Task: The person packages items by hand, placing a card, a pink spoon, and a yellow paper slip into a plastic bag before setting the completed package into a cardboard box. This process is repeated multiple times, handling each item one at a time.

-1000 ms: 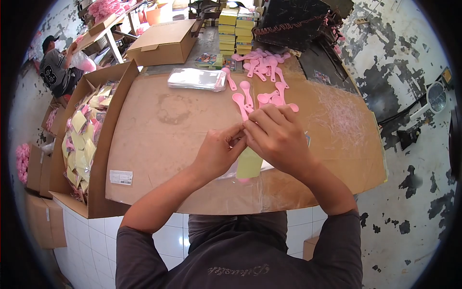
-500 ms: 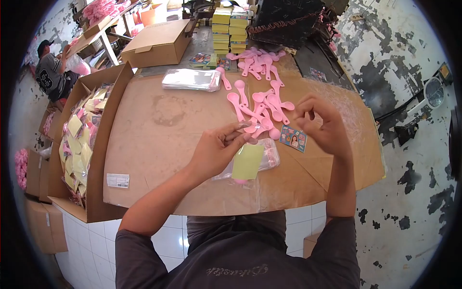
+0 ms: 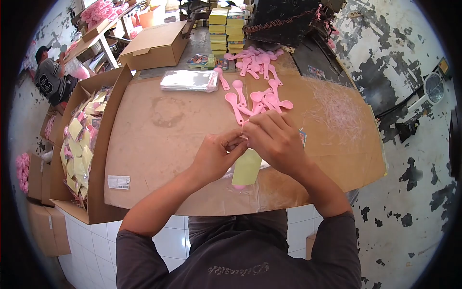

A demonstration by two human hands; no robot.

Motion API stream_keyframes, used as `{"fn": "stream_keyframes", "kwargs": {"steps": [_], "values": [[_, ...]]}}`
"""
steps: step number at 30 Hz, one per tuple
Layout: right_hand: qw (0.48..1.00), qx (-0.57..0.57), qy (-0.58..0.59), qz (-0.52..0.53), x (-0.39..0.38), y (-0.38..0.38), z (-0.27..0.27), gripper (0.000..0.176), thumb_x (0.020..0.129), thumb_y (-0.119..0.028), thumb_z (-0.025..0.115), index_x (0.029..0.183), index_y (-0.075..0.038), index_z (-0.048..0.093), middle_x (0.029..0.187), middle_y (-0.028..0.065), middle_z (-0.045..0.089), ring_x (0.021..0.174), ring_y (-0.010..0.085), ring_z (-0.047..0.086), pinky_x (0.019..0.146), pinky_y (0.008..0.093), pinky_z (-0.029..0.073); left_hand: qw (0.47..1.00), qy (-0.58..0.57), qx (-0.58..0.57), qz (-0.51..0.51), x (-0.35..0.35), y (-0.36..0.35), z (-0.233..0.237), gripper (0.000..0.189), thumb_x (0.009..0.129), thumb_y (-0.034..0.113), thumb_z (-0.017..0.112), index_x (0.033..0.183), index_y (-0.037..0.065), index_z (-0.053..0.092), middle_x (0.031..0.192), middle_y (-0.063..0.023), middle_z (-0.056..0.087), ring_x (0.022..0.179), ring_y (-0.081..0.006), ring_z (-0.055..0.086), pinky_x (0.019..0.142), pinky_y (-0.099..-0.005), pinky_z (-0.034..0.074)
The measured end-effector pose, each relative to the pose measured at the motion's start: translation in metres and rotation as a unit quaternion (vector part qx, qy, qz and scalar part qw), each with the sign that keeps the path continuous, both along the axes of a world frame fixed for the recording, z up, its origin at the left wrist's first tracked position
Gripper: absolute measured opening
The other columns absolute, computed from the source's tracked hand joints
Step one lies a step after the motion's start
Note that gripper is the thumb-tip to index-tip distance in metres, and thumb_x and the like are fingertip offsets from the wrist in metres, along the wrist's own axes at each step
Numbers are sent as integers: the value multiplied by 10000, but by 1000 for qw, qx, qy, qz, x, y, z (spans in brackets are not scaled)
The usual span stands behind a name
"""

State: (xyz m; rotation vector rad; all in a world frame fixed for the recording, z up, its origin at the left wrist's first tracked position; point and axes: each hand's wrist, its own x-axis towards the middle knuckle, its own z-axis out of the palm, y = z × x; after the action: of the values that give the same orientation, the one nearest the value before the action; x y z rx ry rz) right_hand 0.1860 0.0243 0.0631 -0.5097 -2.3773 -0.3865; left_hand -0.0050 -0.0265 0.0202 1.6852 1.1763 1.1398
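My left hand is closed at the top of a small clear plastic bag. Inside the bag is a yellow-green card, with a bit of a pink spoon showing below it. My right hand is closed at the bag's top edge, its fingertips meeting those of the left; they partly hide what they pinch. Just beyond both hands lies a pile of pink measuring spoons. A printed picture card peeks out from behind my right hand.
Flat clear bags are stacked farther back on the cardboard-covered table. Left stands an open carton of filled packets. Behind are a closed box and card stacks. A person sits at far left.
My right hand has come down and left from above the picture card to the bag's top, now covering most of that card. My left hand keeps hold of the bag in nearly the same place.
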Motion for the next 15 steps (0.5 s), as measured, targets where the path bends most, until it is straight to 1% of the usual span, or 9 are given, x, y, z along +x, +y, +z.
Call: {"fn": "stream_keyframes", "kwargs": {"steps": [2, 3, 5, 7, 9, 11, 13, 14, 15], "values": [[994, -102, 44, 17, 2, 2, 7, 213, 829, -100, 757, 1005, -53, 648, 983, 64, 619, 920, 224, 613, 791, 331, 458, 999, -17, 40, -6, 0, 1, -8, 323, 986, 98, 692, 1286, -18, 665, 992, -153, 786, 853, -171, 769, 749, -284, 587], [986, -153, 66, 26, 5, 3, 10, 197, 847, -97, 747, 1009, -52, 643, 979, 68, 614, 917, 222, 611, 795, 329, 458, 999, -35, 33, -15, 1, 1, -7, 328, 992, 99, 687, 1294, -23, 659, 1006, -150, 786, 871, -166, 765, 766, -283, 588], [913, -362, 175, 66, 22, 7, 15, 139, 903, -89, 712, 1012, -53, 633, 984, 67, 618, 929, 193, 607, 788, 335, 466, 997, -73, 18, -33, 1, 2, -4, 336, 1003, 100, 676, 1311, -32, 648, 1035, -142, 785, 908, -157, 757, 799, -279, 591], [886, -423, 171, 86, 64, 24, 27, 93, 955, -94, 685, 1006, -46, 625, 980, 48, 625, 900, 147, 606, 789, 322, 484, 993, -110, -29, -42, 0, 4, -5, 357, 1019, 79, 654, 1357, -30, 619, 1069, -124, 773, 990, -129, 718, 883, -273, 568], [738, -620, 215, 156, 122, 34, 34, 86, 978, -84, 664, 1030, -36, 616, 968, 30, 626, 854, 118, 608, 793, 289, 497, 987, -143, -58, -52, 1, 5, -6, 371, 1030, 69, 637, 1383, -35, 598, 1099, -122, 763, 1043, -118, 695, 934, -271, 554], [622, -668, 226, 340, 182, 66, 31, 102, 1001, -59, 619, 1096, -23, 619, 1011, 46, 650, 850, 117, 639, 823, 272, 509, 982, -166, -70, -61, 1, 6, -5, 374, 1037, 70, 625, 1390, -47, 585, 1128, -137, 754, 1066, -125, 688, 952, -275, 551], [799, -560, 216, -36, 226, 89, 19, 184, 988, -18, 590, 1170, -14, 618, 1040, 81, 671, 894, 161, 665, 840, 301, 523, 980, -173, -74, -65, 1, 5, -1, 368, 1039, 62, 617, 1389, -46, 587, 1132, -141, 751, 1061, -127, 690, 949, -277, 554], [834, -465, 194, -223, 244, 99, 9, 229, 982, 3, 576, 1207, -9, 618, 1055, 99, 681, 917, 183, 679, 849, 315, 531, 979, -176, -75, -64, 2, 4, 1, 365, 1040, 59, 613, 1389, -46, 587, 1134, -143, 750, 1058, -128, 690, 948, -278, 556], [873, -332, 125, -336, 267, 106, -15, 265, 973, 10, 576, 1235, -9, 615, 1060, 115, 687, 928, 209, 680, 860, 326, 531, 977, -187, -80, -65, 2, 3, 2, 366, 1038, 56, 615, 1388, -47, 587, 1134, -143, 750, 1059, -129, 691, 947, -278, 557]]}}
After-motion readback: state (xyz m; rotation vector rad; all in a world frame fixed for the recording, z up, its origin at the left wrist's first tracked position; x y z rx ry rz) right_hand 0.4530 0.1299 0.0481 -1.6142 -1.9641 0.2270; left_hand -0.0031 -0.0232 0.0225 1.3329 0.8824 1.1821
